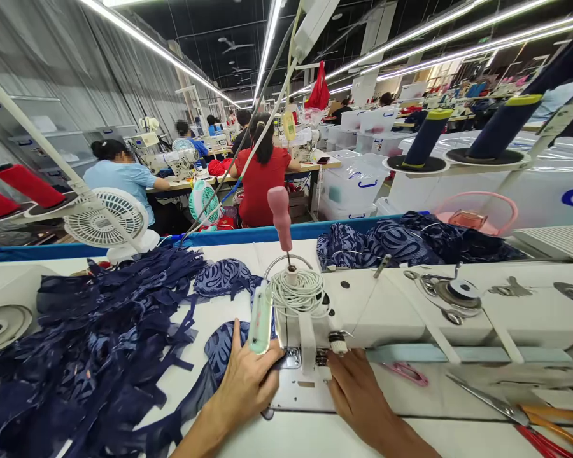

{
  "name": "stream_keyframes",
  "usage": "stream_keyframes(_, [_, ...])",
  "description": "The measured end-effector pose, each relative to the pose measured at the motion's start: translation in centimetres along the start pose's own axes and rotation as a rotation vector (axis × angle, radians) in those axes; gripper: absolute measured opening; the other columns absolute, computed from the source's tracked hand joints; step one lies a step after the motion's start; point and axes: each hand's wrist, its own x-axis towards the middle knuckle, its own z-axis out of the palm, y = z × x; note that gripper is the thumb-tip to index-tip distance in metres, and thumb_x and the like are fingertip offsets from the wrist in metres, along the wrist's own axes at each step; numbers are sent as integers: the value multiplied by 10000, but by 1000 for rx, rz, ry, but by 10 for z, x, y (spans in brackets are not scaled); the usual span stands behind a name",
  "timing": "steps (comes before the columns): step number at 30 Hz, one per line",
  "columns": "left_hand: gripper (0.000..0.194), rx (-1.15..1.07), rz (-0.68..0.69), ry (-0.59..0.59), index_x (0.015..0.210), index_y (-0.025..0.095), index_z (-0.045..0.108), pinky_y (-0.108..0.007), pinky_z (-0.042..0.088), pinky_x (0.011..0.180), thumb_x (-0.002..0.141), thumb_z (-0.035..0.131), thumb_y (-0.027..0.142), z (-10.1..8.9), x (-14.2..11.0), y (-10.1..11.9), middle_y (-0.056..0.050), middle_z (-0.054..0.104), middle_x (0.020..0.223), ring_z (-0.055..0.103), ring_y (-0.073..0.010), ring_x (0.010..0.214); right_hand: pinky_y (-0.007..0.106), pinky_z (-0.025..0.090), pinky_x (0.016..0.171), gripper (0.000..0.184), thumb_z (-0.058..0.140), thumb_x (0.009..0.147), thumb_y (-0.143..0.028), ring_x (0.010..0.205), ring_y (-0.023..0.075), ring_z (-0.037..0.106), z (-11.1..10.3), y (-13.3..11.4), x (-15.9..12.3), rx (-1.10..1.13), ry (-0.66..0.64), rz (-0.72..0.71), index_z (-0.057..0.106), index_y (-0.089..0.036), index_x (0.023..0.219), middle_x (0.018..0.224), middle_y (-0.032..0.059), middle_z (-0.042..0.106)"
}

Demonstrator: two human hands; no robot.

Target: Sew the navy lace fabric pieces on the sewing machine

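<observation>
A white sewing machine (363, 305) stands in front of me, with a coil of pale cord (298, 292) and a pink-handled screwdriver (280, 219) on its head. My left hand (248, 378) lies left of the presser foot, fingers spread, its index finger stretched forward against a navy lace bra cup (218, 350). A navy strip trails from that cup toward my left wrist. To the right of the needle area, my right hand (360, 394) reaches under the machine head, its fingertips partly hidden. A second lace cup (223, 277) lies farther back.
Navy fabric pieces (90, 350) heap on the left. More lace cups (391, 242) pile behind the machine. Scissors (491, 397) and a pink clip-like item (408, 373) lie at right. A white fan (106, 216) stands back left; co-workers sit beyond.
</observation>
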Motion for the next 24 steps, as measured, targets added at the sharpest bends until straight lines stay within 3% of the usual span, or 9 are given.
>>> stream_keyframes(4, [215,-59,-83,-54,1062,226,629,-505,464,989,891,527,144,8,2,0,-59,685,1020,618,-239,988,318,472,606,259,369,911,-35,660,181,577,4,1,-4,5,-35,-11,568,-199,936,772,35,633])
stream_keyframes(9, [258,-156,-301,-22,992,233,630,-610,205,1138,899,428,102,7,1,-5,-32,682,939,605,-232,974,339,471,602,249,425,939,-69,646,187,552,10,0,-6,-27,-38,-75,536,-202,760,704,32,574])
stream_keyframes(11, [220,-233,-471,-3,932,217,605,-532,299,1091,946,386,189,-4,-4,-7,-27,660,886,597,-212,886,342,462,575,275,433,963,-90,608,186,535,9,-2,-5,-32,-30,-119,539,-207,738,661,24,559])
stream_keyframes(13, [241,-293,-602,8,864,210,558,-366,442,877,968,352,278,-21,-11,-7,-8,606,800,561,-180,766,356,477,583,274,409,990,-109,598,193,557,7,-2,-3,-41,-19,-184,595,-205,812,657,28,591])
stream_keyframes(15, [255,-362,-699,2,815,213,522,-256,402,674,956,360,350,-39,-20,-4,21,524,731,500,-154,691,371,512,639,286,371,1007,-116,620,198,611,6,-2,-3,-60,-21,-259,636,-205,950,718,43,666])
stream_keyframes(18, [262,-462,-788,-16,768,214,490,-231,330,631,910,384,406,-61,-33,6,38,434,710,432,-143,696,334,530,669,274,386,1001,-126,656,181,664,9,-6,-3,-27,-53,-309,630,-226,1077,828,44,728])
stream_keyframes(24, [317,-652,-851,-69,748,225,428,-242,302,650,853,400,523,-75,-46,21,42,363,720,368,-148,715,288,502,712,190,454,983,-152,786,170,644,12,-46,6,283,-239,-99,579,-245,1092,895,16,668])
